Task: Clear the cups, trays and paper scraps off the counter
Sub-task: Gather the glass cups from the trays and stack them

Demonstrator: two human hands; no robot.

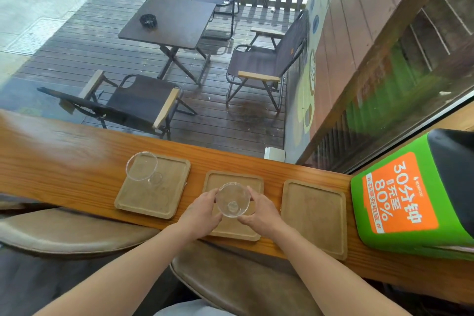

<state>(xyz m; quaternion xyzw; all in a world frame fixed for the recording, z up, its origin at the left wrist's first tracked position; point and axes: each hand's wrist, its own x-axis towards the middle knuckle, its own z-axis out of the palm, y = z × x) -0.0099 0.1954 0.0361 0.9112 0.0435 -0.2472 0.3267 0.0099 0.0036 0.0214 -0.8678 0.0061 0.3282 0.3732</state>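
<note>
Three square wooden trays lie in a row on the wooden counter. Over the middle tray a clear plastic cup is gripped from both sides, my left hand on its left and my right hand on its right. On the left tray a second clear cup stands near the far left corner, seen tilted from above. The right tray carries nothing. No paper scraps show on the counter.
A green and orange power-bank stand sits on the counter at the right end. Two padded stools stand under the counter's near edge. Behind the window are a deck with a folding table and chairs.
</note>
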